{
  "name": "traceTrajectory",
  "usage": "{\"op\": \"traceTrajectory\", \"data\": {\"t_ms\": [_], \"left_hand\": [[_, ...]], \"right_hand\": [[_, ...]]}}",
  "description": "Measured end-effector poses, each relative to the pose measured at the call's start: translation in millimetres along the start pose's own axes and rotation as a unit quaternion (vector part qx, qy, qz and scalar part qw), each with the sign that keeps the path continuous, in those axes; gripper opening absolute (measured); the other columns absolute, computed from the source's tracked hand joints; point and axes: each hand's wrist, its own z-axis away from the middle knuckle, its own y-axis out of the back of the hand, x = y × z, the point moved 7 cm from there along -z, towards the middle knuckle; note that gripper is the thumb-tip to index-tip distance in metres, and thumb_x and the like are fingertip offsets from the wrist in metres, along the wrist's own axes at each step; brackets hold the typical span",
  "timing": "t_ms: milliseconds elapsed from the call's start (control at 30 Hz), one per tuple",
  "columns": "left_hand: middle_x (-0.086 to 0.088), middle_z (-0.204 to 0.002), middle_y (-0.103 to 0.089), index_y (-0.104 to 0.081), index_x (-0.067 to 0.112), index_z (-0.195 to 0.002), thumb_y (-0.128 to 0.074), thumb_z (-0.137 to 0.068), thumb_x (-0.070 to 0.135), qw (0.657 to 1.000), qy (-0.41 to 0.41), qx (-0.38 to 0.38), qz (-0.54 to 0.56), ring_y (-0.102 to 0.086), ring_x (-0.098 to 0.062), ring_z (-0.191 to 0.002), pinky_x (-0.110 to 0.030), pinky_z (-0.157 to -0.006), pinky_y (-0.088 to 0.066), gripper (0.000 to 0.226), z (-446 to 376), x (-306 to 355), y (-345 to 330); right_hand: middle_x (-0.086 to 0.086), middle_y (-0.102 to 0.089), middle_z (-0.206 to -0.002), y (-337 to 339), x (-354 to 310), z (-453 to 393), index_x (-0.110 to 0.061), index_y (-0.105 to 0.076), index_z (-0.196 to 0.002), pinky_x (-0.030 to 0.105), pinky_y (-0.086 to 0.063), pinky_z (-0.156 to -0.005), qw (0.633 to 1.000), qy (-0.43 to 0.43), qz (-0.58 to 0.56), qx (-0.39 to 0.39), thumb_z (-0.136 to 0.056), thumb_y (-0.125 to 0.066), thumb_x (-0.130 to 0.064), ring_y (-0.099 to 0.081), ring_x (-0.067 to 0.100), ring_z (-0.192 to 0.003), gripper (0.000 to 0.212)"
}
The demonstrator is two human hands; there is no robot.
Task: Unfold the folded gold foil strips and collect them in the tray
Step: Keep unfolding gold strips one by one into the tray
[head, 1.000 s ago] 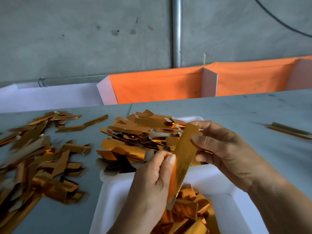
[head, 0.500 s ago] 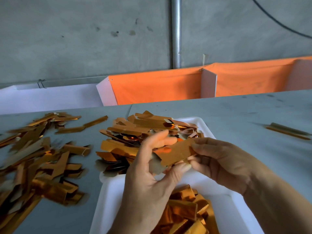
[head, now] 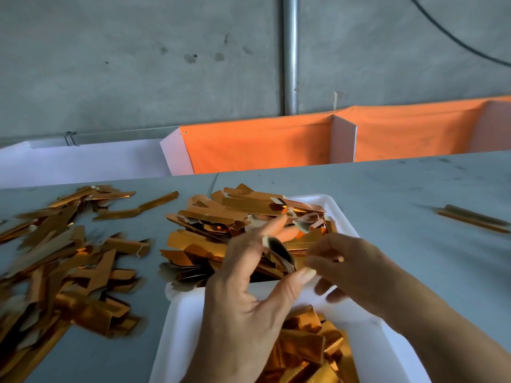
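Both hands (head: pixel 290 272) pinch blurred strip (head: pixel 279 251).

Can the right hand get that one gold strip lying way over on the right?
Probably yes. Nothing lies between the right hand and the lone strip on the table, but both hands are busy with a foil strip, so it must let go first.

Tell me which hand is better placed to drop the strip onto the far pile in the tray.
Probably the right hand: it pinches the strip at the end lying toward the far pile, while the left hand holds the near end.
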Motion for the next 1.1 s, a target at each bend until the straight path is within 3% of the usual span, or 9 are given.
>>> {"op": "traceTrajectory", "data": {"t_ms": [100,267,400,533,733,833,933,1033,1100], "left_hand": [[0.03,-0.126,-0.055,-0.044,0.043,-0.135,-0.063,-0.076,0.052,0.999,0.016,-0.038,0.019,-0.049,0.001,-0.124,-0.027,-0.101,-0.041,0.063,1.6,-1.2,-9.2],[0.022,-0.113,-0.066,-0.042,0.052,-0.127,-0.061,-0.079,0.051,0.995,0.041,-0.065,0.063,-0.059,-0.001,-0.111,-0.015,-0.092,-0.043,0.052,2.4,-0.9,-13.0],[0.017,-0.112,-0.067,-0.053,0.046,-0.12,-0.057,-0.081,0.053,0.989,0.072,-0.113,0.07,-0.061,-0.003,-0.109,-0.024,-0.092,-0.048,0.04,3.6,-4.4,-19.4],[0.012,-0.101,-0.068,-0.062,0.034,-0.114,-0.042,-0.088,0.047,0.98,0.09,-0.153,0.091,-0.065,0.001,-0.091,-0.007,-0.072,-0.047,0.035,4.1,-0.6,-22.8],[0.0,-0.093,-0.073,-0.066,0.032,-0.104,-0.042,-0.089,0.052,0.95,0.168,-0.188,0.186,-0.07,-0.013,-0.08,-0.019,-0.07,-0.055,0.034,6.1,-5.7,-27.4],[0.004,-0.093,-0.073,-0.062,0.039,-0.106,-0.042,-0.092,0.047,0.965,0.139,-0.185,0.122,-0.071,-0.011,-0.08,-0.022,-0.069,-0.056,0.026,5.6,-9.0,-27.5],[0.019,-0.095,-0.068,-0.051,0.055,-0.111,-0.042,-0.085,0.065,0.985,0.092,-0.149,-0.002,-0.066,0.003,-0.087,-0.021,-0.075,-0.055,0.029,5.1,-13.7,-22.2],[0.054,-0.104,-0.041,-0.032,0.068,-0.118,-0.035,-0.066,0.087,0.982,0.084,-0.119,-0.124,-0.039,0.028,-0.106,0.0,-0.087,-0.038,0.055,4.6,-14.1,-19.6],[0.053,-0.103,-0.03,-0.026,0.059,-0.132,-0.036,-0.057,0.085,0.976,0.082,-0.102,-0.172,-0.033,0.024,-0.11,-0.004,-0.095,-0.034,0.08,5.6,-13.3,-19.8]], "right_hand": [[-0.008,-0.06,-0.058,18.5,-15.6,5.3,-0.028,-0.065,-0.082,0.009,-0.039,-0.045,0.985,0.113,0.052,0.116,-0.091,-0.059,-0.037,-0.055,-0.001,-0.042,0.013],[-0.004,-0.068,-0.081,16.4,-27.9,8.2,-0.017,-0.073,-0.085,0.017,-0.044,-0.054,0.947,0.184,-0.262,-0.014,-0.075,-0.064,-0.064,-0.057,0.008,-0.066,0.049],[-0.004,-0.066,-0.082,16.3,-35.6,12.4,-0.016,-0.072,-0.088,0.015,-0.043,-0.053,0.932,0.219,-0.282,-0.059,-0.072,-0.07,-0.056,-0.056,0.007,-0.066,0.043],[-0.004,-0.061,-0.065,11.9,-35.6,14.5,-0.015,-0.073,-0.094,0.015,-0.04,-0.05,0.946,0.203,-0.239,-0.085,-0.075,-0.074,-0.034,-0.052,0.01,-0.059,0.027],[0.006,-0.062,-0.06,14.4,-36.1,17.2,-0.01,-0.07,-0.073,0.017,-0.043,-0.047,0.933,0.186,-0.279,-0.131,-0.07,-0.071,-0.026,-0.055,0.011,-0.052,0.017],[0.006,-0.06,-0.061,17.9,-34.0,16.3,-0.009,-0.07,-0.072,0.017,-0.044,-0.046,0.941,0.171,-0.27,-0.11,-0.067,-0.072,-0.026,-0.052,0.01,-0.049,0.017],[0.007,-0.059,-0.059,22.3,-31.3,14.3,-0.012,-0.071,-0.07,0.018,-0.045,-0.046,0.951,0.163,-0.254,-0.07,-0.063,-0.072,-0.03,-0.053,0.011,-0.048,0.019],[0.011,-0.06,-0.059,25.0,-28.5,12.8,-0.013,-0.071,-0.07,0.018,-0.047,-0.048,0.956,0.155,-0.244,-0.044,-0.063,-0.071,-0.031,-0.055,0.015,-0.05,0.019],[0.011,-0.063,-0.062,24.9,-28.1,12.7,-0.014,-0.071,-0.071,0.019,-0.048,-0.05,0.957,0.156,-0.24,-0.043,-0.065,-0.071,-0.03,-0.058,0.016,-0.052,0.017]]}}
